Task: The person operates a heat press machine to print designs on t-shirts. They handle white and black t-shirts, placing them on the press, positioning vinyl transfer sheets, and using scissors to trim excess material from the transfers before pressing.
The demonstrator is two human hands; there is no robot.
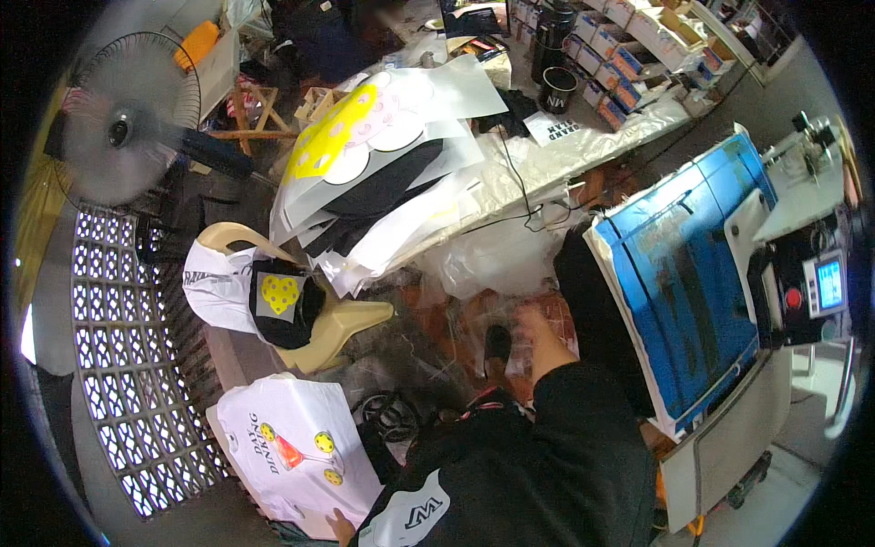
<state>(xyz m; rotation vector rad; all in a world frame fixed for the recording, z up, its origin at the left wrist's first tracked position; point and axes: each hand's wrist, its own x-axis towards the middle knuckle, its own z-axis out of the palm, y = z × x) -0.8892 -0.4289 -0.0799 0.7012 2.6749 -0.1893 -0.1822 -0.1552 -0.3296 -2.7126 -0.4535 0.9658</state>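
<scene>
My left hand (341,528) shows only in part at the lower edge, its fingers closed on the near edge of a white T-shirt (319,419). The shirt lies spread flat and bears a print of a red cocktail glass with yellow balls. Beside that hand, a white piece with a dark letter shape (415,510) lies against my black clothing (556,465). My right hand is out of view. Farther off, another white garment (219,290) and a black cloth with a yellow heart patch (280,296) rest over a cream-coloured chair (342,333).
A blue-topped press machine (670,283) with a small lit screen stands at the right. A wrapped table (583,155) at the back carries printed sheets (365,128), a black mug (557,88) and several small boxes (620,64). A standing fan (118,132) is at the far left.
</scene>
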